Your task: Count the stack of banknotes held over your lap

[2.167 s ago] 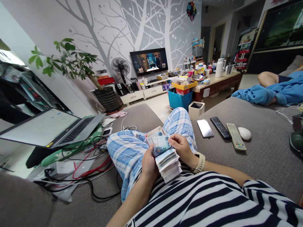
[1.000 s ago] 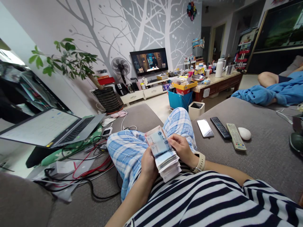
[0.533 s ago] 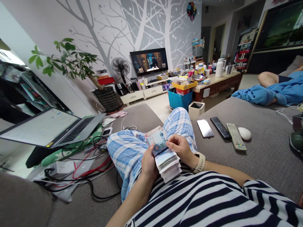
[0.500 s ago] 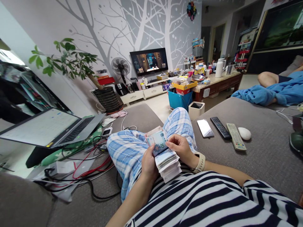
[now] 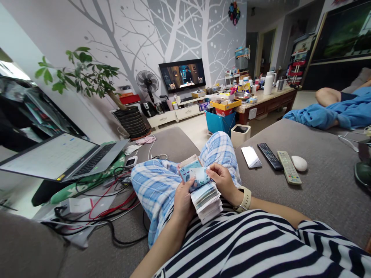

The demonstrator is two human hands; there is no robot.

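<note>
A thick stack of banknotes [image 5: 206, 199] rests in my lap over my blue plaid trousers. My left hand [image 5: 182, 200] is closed round the stack's left side, thumb on top. My right hand [image 5: 223, 181] pinches the top bluish note [image 5: 198, 175] at its right end, with that note lifted and bent over the stack. A pale wristwatch [image 5: 245, 199] sits on my right wrist.
On the grey sofa to my right lie a phone [image 5: 251, 156], two remotes [image 5: 270, 156] and a white mouse [image 5: 299, 163]. An open laptop [image 5: 60, 156] and tangled cables [image 5: 116, 197] are at my left. Another person lies at far right under a blue blanket [image 5: 327, 112].
My right hand keeps peeling notes off the top of the stack one after another; the note on top differs from frame to frame. My left hand stays in place.
</note>
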